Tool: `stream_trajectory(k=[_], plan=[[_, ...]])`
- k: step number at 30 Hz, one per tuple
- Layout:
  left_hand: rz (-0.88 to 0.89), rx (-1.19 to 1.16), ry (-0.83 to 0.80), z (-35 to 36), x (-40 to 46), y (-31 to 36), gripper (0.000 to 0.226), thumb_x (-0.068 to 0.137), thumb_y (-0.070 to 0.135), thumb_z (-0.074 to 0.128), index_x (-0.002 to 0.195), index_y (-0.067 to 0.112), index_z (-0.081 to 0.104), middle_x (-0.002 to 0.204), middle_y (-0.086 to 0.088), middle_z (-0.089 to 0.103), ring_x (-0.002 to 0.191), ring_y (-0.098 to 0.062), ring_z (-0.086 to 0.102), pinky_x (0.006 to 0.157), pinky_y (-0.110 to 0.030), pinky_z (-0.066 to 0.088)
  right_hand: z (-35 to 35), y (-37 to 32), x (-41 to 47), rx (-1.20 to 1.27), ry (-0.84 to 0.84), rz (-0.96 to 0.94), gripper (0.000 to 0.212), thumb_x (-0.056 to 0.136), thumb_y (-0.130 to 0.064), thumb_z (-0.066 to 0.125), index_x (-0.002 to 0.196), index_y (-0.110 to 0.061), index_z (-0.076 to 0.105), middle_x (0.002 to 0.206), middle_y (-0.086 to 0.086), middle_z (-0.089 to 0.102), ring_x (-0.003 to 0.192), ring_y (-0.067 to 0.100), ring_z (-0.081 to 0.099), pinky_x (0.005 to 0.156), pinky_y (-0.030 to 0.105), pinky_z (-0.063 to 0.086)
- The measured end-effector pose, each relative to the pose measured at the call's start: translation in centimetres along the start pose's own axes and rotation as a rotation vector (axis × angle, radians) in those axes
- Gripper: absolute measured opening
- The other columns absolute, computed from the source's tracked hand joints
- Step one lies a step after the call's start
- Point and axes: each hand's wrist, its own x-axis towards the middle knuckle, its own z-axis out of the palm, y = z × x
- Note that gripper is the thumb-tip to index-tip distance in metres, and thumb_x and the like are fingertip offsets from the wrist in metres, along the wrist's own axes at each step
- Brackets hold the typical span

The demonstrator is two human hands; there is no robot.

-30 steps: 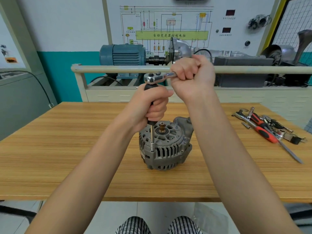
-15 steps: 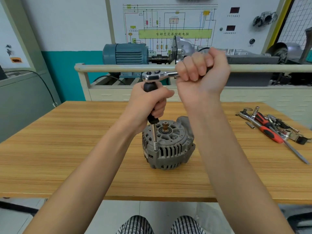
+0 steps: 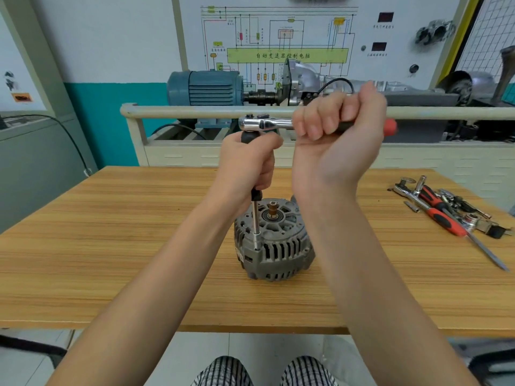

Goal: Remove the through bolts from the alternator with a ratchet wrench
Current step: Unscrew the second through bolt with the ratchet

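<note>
The right hand (image 3: 338, 132) is wrapped round the chrome, red-tipped ratchet wrench (image 3: 267, 124) for leverage; the left hand (image 3: 248, 165) clasps the black-collared steel extension bar (image 3: 255, 218), steadying it upright on the grey ribbed alternator (image 3: 274, 240) standing mid-way across the wooden table (image 3: 111, 232).

The scene is evenly and brightly lit by soft, diffuse light, and only faint shadows are cast on the surface (image 3: 111, 246). Straight lines are bowed toward the frame edges by the wide-angle lens. Slight motion blur is seen on the right hand (image 3: 338, 129) at upper centre, and the background is rendered softly.
</note>
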Motion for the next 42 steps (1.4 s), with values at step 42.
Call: stream_trajectory(k=[42], plan=[[-0.111, -0.100, -0.452, -1.6, 0.0, 0.0, 0.040, 0.079, 0.008, 0.053, 0.044, 0.018, 0.038, 0.035, 0.007, 0.028, 0.028, -0.005, 0.019, 0.036, -0.014, 0.017, -1.7, 1.1, 6.4, 0.321, 0.066, 0.788, 0.064, 0.102, -0.025, 0.030, 0.039, -0.013, 0.027, 0.029, 0.001, 0.022, 0.036, 0.006, 0.007, 0.031, 0.023, 0.017]])
